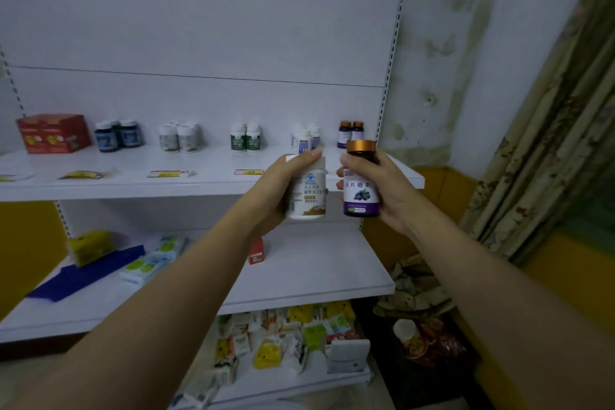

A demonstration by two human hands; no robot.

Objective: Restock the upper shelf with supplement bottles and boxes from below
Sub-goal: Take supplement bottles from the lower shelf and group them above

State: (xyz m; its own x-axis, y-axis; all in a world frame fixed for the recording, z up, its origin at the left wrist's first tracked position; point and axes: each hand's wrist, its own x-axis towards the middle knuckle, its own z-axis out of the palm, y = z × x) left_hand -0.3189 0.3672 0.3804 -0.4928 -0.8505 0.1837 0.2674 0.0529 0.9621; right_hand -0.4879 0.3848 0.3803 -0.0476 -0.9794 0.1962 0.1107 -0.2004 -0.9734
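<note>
Left hand (283, 186) grips a white plastic bottle (307, 193); right hand (382, 183) a gold-capped purple-labelled bottle (362, 181); next, seemingly, setting both onto the white upper shelf (133, 176).

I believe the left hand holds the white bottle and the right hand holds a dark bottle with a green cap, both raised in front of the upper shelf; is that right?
Nearly right. The head view shows the dark bottle in the right hand has a copper-coloured cap, not a green one. The left hand does hold the white bottle, and both are raised in front of the upper shelf.
</note>
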